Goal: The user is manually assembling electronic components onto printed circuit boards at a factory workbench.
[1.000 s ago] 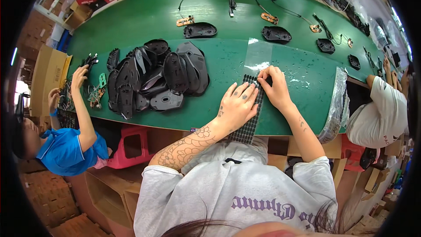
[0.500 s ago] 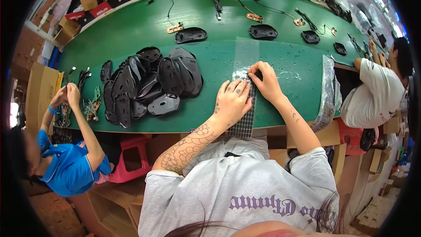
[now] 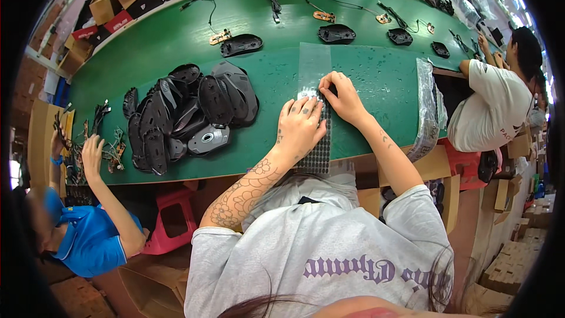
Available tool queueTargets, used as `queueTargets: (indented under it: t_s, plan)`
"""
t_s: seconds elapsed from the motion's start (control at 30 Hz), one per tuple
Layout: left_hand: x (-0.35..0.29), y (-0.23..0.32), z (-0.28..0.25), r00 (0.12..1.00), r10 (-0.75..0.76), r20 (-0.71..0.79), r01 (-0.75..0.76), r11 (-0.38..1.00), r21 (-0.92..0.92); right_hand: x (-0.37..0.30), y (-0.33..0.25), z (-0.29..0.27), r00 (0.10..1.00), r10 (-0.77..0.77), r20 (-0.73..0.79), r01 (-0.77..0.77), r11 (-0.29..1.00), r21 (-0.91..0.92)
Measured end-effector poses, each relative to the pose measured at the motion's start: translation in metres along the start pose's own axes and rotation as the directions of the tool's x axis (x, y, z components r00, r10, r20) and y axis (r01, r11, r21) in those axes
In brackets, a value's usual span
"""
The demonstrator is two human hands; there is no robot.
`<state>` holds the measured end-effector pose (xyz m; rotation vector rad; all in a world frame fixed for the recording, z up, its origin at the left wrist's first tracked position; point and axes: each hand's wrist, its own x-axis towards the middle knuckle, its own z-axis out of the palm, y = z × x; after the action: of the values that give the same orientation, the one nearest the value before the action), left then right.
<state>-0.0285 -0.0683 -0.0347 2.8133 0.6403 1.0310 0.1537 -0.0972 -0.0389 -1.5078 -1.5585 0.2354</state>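
Note:
A clear plastic strip [image 3: 315,59] lies lengthwise on the green table in front of me, its near half covered with rows of small black round pads [image 3: 318,159]. My left hand [image 3: 301,125] rests flat on the strip, palm down, fingers stretched away from me. At the strip's right edge, just beyond those fingers, my right hand [image 3: 342,97] is closed with thumb and forefinger together; whatever is between the tips is too small to make out. To the left of my hands lies a heap of black and grey computer mouse shells [image 3: 189,115].
Mouse bases [image 3: 336,33], small circuit boards [image 3: 324,16] and coiled cables [image 3: 273,7] sit along the far green bench. A plastic-wrapped bundle [image 3: 425,109] stands right of me. One person in blue [image 3: 97,235] works at left, another in white [image 3: 485,106] at right.
The whole view has shifted slightly, moving the table leftward in the picture. My hands keep nearly the same place on the strip. At left, the co-worker's hands have moved apart.

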Motion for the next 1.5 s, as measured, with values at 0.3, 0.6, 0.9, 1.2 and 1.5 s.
queueTargets:
  t_s: [0.3, 0.6, 0.9, 1.2, 1.5]
  plan:
    - [0.000, -0.001, -0.006, 1.000, -0.019, -0.009, 0.018, 1.000, -0.022, -0.001, 0.004, 0.000, 0.984, 0.177, -0.019, -0.152, 0.894, 0.421]
    - [0.122, -0.078, -0.121, 0.900, -0.339, 0.275, 0.394, 0.902, -0.177, 0.042, 0.026, -0.008, 0.937, 0.332, -0.109, -0.152, 0.668, 0.729]
    - [0.165, -0.305, -0.040, 0.632, -0.555, 0.541, 0.508, 0.824, 0.251, 0.102, 0.055, 0.015, 0.947, 0.313, -0.072, -0.129, 0.575, 0.808]
    - [0.184, -0.270, -0.062, 0.665, -0.637, 0.390, 0.643, 0.754, 0.135, 0.106, 0.053, 0.013, 0.945, 0.324, -0.036, -0.132, 0.483, 0.866]
    - [0.168, -0.107, -0.016, 0.672, -0.686, 0.278, 0.610, 0.300, -0.734, 0.107, 0.052, 0.005, 0.938, 0.346, -0.015, -0.137, 0.414, 0.900]
